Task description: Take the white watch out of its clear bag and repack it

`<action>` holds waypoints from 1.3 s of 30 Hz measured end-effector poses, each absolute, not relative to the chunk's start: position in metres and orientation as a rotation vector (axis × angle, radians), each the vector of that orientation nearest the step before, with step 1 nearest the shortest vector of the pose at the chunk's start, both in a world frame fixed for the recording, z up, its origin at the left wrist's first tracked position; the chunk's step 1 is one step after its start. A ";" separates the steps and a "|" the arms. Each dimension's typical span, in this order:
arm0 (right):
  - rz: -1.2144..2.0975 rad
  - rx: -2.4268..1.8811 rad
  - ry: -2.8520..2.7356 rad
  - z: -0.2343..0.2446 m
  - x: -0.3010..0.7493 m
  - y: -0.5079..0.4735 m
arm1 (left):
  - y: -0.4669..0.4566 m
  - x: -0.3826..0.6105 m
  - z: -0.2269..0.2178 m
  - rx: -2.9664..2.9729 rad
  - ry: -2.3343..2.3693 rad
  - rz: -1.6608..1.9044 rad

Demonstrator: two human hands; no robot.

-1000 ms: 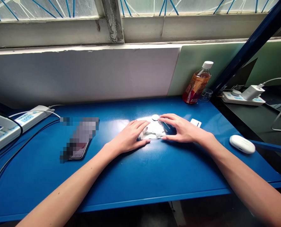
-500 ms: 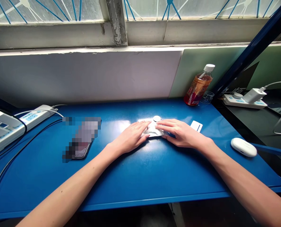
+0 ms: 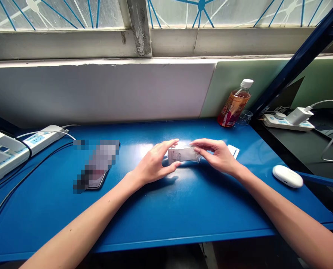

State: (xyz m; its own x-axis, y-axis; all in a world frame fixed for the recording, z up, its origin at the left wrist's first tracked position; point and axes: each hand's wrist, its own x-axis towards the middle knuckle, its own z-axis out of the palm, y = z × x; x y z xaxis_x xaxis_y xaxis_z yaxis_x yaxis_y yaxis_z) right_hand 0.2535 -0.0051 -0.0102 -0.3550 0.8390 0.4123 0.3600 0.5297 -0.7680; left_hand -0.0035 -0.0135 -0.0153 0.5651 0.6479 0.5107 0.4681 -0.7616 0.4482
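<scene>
A small packet in clear plastic (image 3: pixel 183 154), with a pale printed face, is between my hands over the blue table (image 3: pixel 166 209). My right hand (image 3: pixel 215 154) pinches the packet's right end between thumb and fingers. At its left end is my left hand (image 3: pixel 156 160), thumb and fingers spread apart; whether a fingertip touches the wrapper is hard to tell. What is inside the packet cannot be made out. Partly behind my right hand lies a small white card-like piece (image 3: pixel 233 151).
A phone (image 3: pixel 101 164), partly pixelated, lies left of my hands. Farther left are a power strip (image 3: pixel 40 140) and cables. A drink bottle (image 3: pixel 235 104) stands at the back right beside a clear cup (image 3: pixel 244 117). A white rounded case (image 3: pixel 287 176) sits near the right edge.
Both hands lay flat over the packet before. Now the packet is turned up with its printed face toward me, my right fingers pinch its end, and my left hand has opened wider.
</scene>
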 end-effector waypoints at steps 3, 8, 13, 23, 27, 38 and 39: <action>0.789 -1.049 -1.931 -0.014 0.252 -0.003 | -0.016 -0.002 -0.016 2.649 0.930 0.889; 0.535 -1.017 -2.148 -0.022 0.254 0.000 | -0.014 -0.002 -0.018 2.648 0.973 0.617; 0.212 -0.973 -2.454 -0.024 0.262 0.003 | -0.011 -0.003 -0.018 2.605 1.025 0.520; 0.205 -0.920 -2.716 -0.017 0.258 -0.007 | -0.012 -0.007 -0.021 2.681 1.051 0.313; 0.140 -0.952 -2.738 -0.019 0.256 -0.010 | -0.015 -0.004 -0.016 2.691 1.100 0.151; 0.158 -1.017 -2.690 -0.015 0.255 -0.011 | -0.012 -0.005 -0.017 2.654 1.117 0.233; 0.153 -1.022 -2.694 -0.015 0.255 -0.011 | -0.012 -0.005 -0.017 2.651 1.126 0.215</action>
State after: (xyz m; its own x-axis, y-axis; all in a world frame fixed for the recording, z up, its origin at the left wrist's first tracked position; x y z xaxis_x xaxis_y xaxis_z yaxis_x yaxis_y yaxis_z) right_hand 0.2549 -0.0107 -0.0145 -0.7207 0.6640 0.1994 0.6372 0.7477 -0.1869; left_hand -0.0053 -0.0123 -0.0172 0.6900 0.7228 0.0367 0.6855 -0.6690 0.2871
